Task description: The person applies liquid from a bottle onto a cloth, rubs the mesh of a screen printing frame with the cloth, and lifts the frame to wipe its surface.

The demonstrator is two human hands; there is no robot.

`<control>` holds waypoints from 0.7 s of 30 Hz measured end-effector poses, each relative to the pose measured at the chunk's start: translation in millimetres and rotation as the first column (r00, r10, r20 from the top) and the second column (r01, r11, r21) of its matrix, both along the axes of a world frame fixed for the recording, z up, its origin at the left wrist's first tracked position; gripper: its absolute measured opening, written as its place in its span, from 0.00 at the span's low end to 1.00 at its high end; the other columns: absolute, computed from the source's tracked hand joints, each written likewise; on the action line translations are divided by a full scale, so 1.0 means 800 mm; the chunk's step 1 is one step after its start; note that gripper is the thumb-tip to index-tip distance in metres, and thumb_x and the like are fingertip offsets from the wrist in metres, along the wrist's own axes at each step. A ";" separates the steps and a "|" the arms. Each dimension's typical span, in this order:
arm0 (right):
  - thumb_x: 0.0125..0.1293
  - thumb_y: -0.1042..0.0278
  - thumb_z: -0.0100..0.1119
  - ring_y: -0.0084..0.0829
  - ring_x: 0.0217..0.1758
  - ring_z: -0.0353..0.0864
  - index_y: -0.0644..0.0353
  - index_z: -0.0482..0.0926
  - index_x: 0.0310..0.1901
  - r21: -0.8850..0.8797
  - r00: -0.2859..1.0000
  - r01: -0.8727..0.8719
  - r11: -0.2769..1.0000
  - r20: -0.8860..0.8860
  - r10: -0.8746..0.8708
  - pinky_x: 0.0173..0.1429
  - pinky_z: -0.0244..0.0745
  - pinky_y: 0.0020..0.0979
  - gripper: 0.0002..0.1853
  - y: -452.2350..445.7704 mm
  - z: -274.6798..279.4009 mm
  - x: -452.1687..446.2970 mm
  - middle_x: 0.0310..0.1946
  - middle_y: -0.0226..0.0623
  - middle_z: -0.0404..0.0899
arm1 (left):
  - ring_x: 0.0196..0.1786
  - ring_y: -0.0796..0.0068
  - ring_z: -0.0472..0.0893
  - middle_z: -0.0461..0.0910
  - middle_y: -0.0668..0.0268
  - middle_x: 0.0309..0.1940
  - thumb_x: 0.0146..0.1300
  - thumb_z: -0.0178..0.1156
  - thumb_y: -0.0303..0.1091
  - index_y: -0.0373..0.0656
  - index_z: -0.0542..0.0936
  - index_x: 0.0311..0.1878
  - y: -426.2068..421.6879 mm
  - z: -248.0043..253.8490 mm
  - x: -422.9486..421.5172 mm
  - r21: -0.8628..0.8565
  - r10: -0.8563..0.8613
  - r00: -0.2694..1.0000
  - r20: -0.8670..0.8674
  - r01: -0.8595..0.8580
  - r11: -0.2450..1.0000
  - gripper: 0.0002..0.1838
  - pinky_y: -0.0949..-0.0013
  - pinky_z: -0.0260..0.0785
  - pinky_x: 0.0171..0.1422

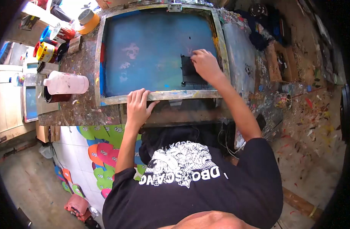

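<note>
A framed screen (156,72) with bluish mesh lies on the stained workbench. My left hand (138,107) rests on the near edge of its wooden frame, fingers over the rim and thumb apart, holding nothing. Over the right part of the mesh is my right hand (206,65), its fingers bent and pressed together. What they hold, if anything, is hidden. Just below and left of those fingers, a black rectangular patch (192,74) shows on the mesh. Faint pale prints mark the mesh's left side. A metal clamp (174,7) sits at the frame's far edge.
Left of the screen, a pink-white bottle (68,83) lies across a dark can. Paint cans (47,52) and tape rolls (87,21) stand farther back. At right are a cardboard box (281,63) and a small jar (282,100). Colourful cut-outs (108,152) lie below the bench.
</note>
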State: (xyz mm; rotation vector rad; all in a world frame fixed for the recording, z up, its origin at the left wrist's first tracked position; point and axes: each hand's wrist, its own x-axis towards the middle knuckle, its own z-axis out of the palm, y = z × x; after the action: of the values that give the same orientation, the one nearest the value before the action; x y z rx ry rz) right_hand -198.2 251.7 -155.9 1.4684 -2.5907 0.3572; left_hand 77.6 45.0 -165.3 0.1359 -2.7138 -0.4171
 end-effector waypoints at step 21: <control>0.55 0.80 0.61 0.39 0.49 0.85 0.61 0.88 0.39 -0.187 0.579 -0.670 0.719 0.474 0.663 0.57 0.81 0.36 0.11 -0.010 0.042 0.018 0.42 0.40 0.87 | 0.57 0.58 0.77 0.79 0.60 0.52 0.54 0.76 0.43 0.38 0.81 0.55 -0.002 0.021 -0.001 0.069 0.006 1.000 0.002 -0.006 0.998 0.28 0.53 0.65 0.67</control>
State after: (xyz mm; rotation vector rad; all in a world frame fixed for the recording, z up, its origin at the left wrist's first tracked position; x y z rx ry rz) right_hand -184.1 244.0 -122.3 2.6516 -2.1986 0.9335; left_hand 76.9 43.6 -148.4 0.1631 -2.7010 -0.5101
